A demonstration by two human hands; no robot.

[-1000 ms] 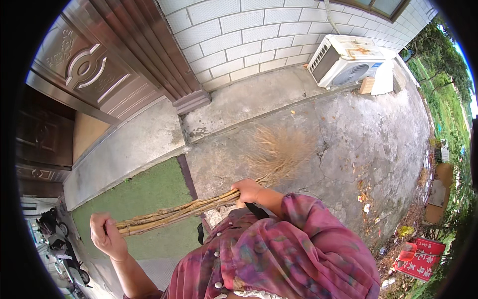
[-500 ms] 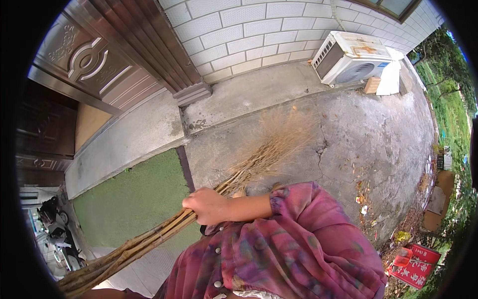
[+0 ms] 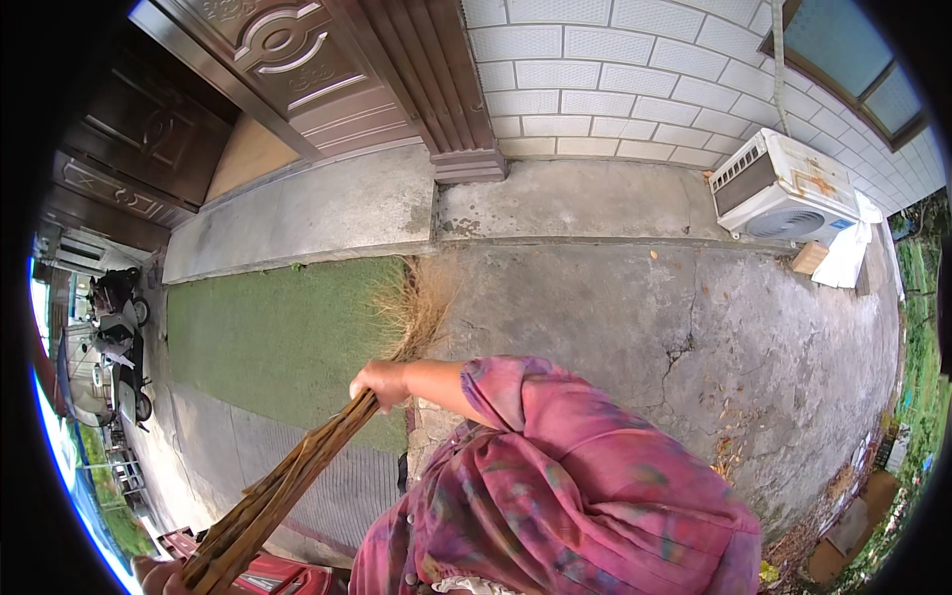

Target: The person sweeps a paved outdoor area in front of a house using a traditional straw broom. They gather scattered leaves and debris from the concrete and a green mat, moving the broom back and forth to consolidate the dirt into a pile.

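Note:
A long broom of bundled twigs [image 3: 288, 486] slants from the lower left up toward the middle. My right hand [image 3: 380, 384] is closed around its shaft, below the bristles. At the bottom left edge, my left hand [image 3: 162, 575] grips the thick handle end; part of this hand is cut off by the picture's edge. The fine, splayed bristles [image 3: 412, 307] lie at the right end of the green mat [image 3: 288, 327], where it meets the grey concrete ground [image 3: 575, 317].
A raised concrete step [image 3: 327, 203] runs below the brown door [image 3: 297, 59] and white brick wall [image 3: 595, 79]. An air conditioner unit [image 3: 788, 188] stands at the right. Parked scooters [image 3: 124, 337] are at the left. Dry leaves [image 3: 729, 456] lie on the right-hand ground.
The broom's bristles have swung left from the concrete to the mat's edge. The view has turned, and my left hand now shows at the handle end.

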